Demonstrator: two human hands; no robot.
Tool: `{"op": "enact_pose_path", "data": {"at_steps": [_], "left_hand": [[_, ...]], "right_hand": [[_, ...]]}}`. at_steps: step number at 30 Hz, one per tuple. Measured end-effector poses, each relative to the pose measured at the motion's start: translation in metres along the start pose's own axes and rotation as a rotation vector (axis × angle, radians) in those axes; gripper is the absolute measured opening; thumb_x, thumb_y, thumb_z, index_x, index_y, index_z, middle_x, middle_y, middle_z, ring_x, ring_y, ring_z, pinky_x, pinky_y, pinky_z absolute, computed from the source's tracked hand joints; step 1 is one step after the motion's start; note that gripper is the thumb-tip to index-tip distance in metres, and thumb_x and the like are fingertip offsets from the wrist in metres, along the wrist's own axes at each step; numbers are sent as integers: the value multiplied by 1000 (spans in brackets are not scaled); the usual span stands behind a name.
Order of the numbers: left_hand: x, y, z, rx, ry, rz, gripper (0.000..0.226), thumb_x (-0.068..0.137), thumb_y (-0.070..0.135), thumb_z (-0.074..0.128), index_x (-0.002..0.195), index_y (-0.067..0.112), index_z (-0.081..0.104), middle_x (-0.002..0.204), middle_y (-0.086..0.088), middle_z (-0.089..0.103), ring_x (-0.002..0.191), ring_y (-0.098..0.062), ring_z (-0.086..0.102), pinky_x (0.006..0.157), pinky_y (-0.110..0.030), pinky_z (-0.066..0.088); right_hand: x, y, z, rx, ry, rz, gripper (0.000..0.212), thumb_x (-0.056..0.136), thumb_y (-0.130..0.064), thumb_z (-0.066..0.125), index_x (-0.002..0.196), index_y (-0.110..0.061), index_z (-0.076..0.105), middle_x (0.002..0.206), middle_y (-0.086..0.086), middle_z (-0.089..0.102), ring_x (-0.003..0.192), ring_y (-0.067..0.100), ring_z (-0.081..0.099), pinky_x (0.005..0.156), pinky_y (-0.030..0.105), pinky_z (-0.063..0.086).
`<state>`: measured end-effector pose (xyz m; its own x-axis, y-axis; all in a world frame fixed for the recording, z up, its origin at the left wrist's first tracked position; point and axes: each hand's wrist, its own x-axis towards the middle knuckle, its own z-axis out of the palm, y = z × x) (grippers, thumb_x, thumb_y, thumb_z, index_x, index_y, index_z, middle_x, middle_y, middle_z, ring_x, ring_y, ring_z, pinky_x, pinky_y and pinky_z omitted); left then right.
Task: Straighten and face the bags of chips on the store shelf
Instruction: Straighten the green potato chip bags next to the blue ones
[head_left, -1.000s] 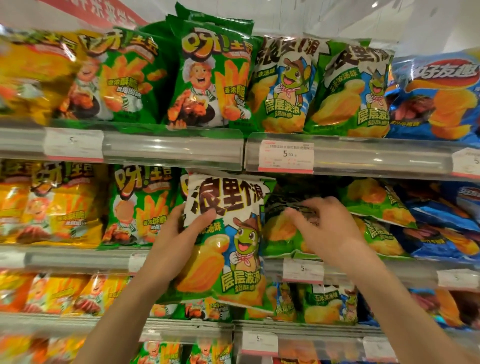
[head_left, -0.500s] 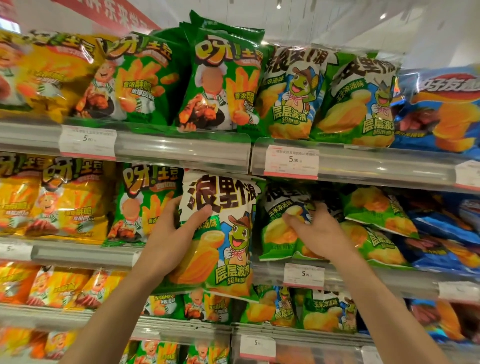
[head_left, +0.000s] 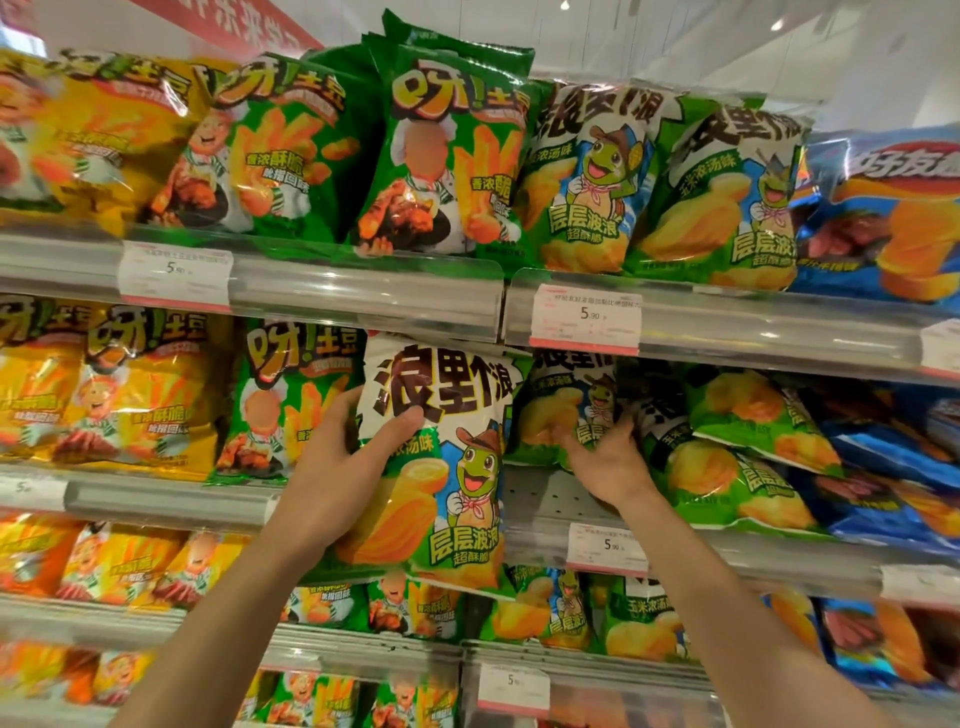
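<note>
Store shelf (head_left: 363, 306); left hand (head_left: 337, 467) grips frog bag (head_left: 447, 467); right hand (head_left: 605, 462) grips neighbouring bag (head_left: 566, 405).

The scene is a store aisle, seen close to a tall shelving unit (head_left: 524, 499) with several levels. Each level has a clear plastic front rail (head_left: 363, 296) that reflects the light. White price labels (head_left: 584, 319) with a red lower edge are fixed on the rails; some of them read 5.90. At 11 o'clock a red banner (head_left: 228, 21) with white characters hangs over the shelves. At 1 o'clock there is a white ceiling (head_left: 675, 36) with small round lamps (head_left: 777, 24). The light is bright and even.
</note>
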<state>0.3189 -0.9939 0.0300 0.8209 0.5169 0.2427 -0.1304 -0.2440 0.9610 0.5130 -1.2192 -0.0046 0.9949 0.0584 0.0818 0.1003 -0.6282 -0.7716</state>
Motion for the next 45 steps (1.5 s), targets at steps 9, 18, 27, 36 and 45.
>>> {"op": "enact_pose_path", "data": {"at_steps": [9, 18, 27, 36, 45], "left_hand": [[3, -3, 0, 0, -7, -3, 78, 63, 74, 67, 132, 43, 49, 113, 21, 66, 96, -2, 69, 79, -32, 58], [2, -5, 4, 1, 6, 16, 62, 67, 71, 66, 123, 51, 48, 101, 30, 68, 84, 14, 66, 70, -23, 52], [-4, -5, 16, 8, 4, 47, 57, 69, 69, 65, 120, 47, 55, 100, 26, 72, 88, 9, 68, 66, -15, 53], [-6, 0, 96, 38, -160, 108, 26, 88, 56, 66, 111, 51, 55, 100, 42, 66, 95, 21, 60, 75, -2, 48], [11, -6, 114, 190, -118, 329, 57, 97, 41, 60, 150, 30, 40, 142, 8, 50, 128, -8, 51, 105, -31, 46]], "right_hand": [[11, 1, -6, 137, 54, 10, 69, 93, -42, 67, 143, -6, 36, 139, 17, 54, 126, 36, 54, 106, 43, 45], [16, 1, 5, 230, 125, -53, 44, 97, -29, 63, 132, -12, 44, 124, 9, 65, 118, 34, 60, 100, 41, 48], [6, -1, -17, 384, 113, -50, 56, 99, -32, 58, 147, -14, 37, 136, 9, 58, 124, 28, 54, 103, 38, 44], [-67, 1, -47, 543, -237, -60, 86, 63, -95, 52, 135, -48, 47, 127, -19, 65, 112, 8, 67, 98, 43, 53], [-20, -15, -45, 614, 110, -69, 66, 91, -57, 62, 146, -27, 43, 129, -6, 63, 111, 16, 63, 91, 37, 54]]}}
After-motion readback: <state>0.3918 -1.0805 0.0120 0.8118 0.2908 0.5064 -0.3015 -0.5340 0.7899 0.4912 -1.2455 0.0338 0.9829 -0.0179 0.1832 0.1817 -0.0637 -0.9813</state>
